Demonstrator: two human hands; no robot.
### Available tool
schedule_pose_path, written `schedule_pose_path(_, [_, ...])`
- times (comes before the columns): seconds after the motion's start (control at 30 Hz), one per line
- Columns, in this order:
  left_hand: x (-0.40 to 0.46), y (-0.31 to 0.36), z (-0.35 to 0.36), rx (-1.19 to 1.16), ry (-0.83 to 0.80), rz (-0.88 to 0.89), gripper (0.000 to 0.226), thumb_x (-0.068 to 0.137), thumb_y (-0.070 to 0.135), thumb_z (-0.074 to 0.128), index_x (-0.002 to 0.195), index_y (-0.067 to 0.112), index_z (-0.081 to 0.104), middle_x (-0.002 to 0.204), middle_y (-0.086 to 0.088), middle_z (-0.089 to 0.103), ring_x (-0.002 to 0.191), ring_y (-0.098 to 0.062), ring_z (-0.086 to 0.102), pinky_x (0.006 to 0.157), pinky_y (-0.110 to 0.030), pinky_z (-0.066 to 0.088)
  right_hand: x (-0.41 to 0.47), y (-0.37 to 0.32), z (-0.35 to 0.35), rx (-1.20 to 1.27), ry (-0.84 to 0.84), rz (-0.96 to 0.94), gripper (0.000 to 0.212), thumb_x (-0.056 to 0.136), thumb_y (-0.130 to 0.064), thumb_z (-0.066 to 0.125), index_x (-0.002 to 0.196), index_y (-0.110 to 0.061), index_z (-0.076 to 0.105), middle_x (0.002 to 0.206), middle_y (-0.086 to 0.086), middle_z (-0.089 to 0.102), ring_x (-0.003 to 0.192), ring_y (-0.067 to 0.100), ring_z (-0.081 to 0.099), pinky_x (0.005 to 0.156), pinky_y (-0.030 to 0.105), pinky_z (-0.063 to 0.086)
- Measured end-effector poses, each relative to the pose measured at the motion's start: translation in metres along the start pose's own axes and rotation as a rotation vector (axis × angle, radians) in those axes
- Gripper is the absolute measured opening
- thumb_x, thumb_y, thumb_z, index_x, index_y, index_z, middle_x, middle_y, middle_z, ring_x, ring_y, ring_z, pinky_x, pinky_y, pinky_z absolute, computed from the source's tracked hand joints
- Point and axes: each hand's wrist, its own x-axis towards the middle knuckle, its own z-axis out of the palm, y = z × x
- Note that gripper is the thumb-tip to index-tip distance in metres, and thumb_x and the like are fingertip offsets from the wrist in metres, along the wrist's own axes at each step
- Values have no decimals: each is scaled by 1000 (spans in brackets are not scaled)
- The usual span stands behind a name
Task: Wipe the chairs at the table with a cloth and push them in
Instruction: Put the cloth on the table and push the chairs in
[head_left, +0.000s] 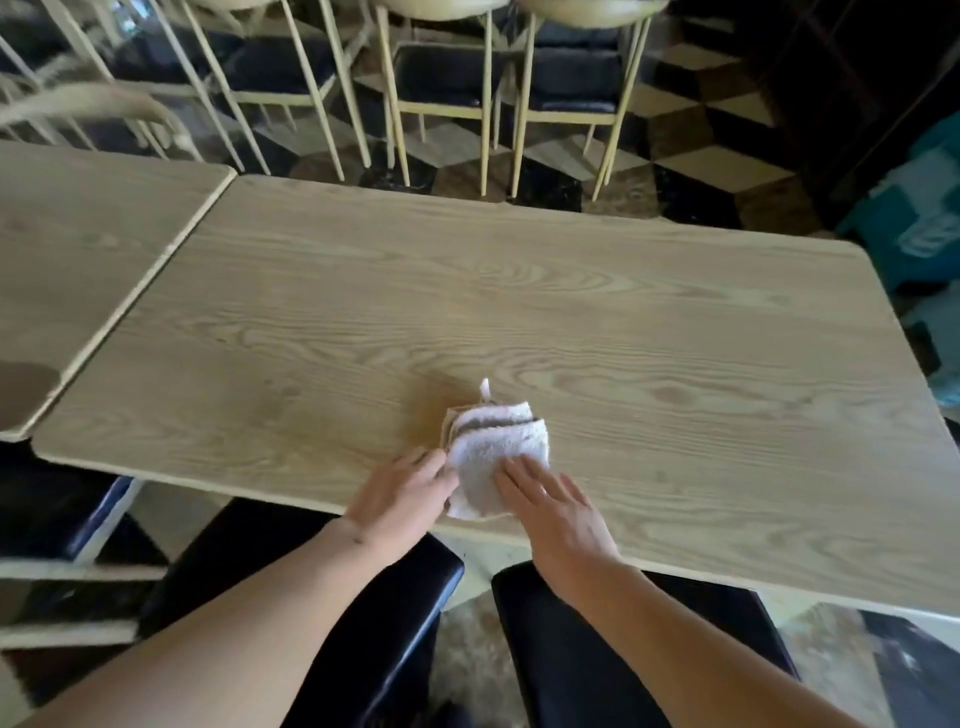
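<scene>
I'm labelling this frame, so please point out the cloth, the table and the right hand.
cloth (485, 457), head view, middle of its folded top.
table (649, 332), head view, bare wooden top.
right hand (558, 512), head view, back of the hand.
</scene>
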Motion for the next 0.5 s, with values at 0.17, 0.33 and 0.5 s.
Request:
schedule_pose_path(0.17, [-20, 5, 24, -20, -83, -85, 56, 73, 7, 76, 127, 12, 65, 86, 3, 68, 80, -20, 62, 69, -33, 54, -4, -25, 16, -84, -65, 108, 81, 102, -30, 34, 153, -19, -29, 159, -3, -37, 147, 20, -35, 126, 47, -7])
schedule_pose_path(0.33, [-32, 9, 23, 8, -222, -113, 86, 89, 16, 57, 160, 17, 9, 109, -2, 64, 100, -22, 57, 86, -34, 46, -11, -49, 14, -67, -120, 222, 83, 103, -32, 35, 154, -16, -29, 159, -1, -39, 148, 21, -34, 126, 46, -8])
schedule_pose_path(0.5, [-35, 15, 1, -55, -389, -216, 87, 94, 21, 52, 158, 27, -8, 112, -7, 63, 93, -24, 61, 73, -32, 46, -22, -62, -8, 77, -178, 285, 85, 99, -16, 46, 160, -19, -13, 167, -6, -20, 154, 17, -17, 127, 44, 5])
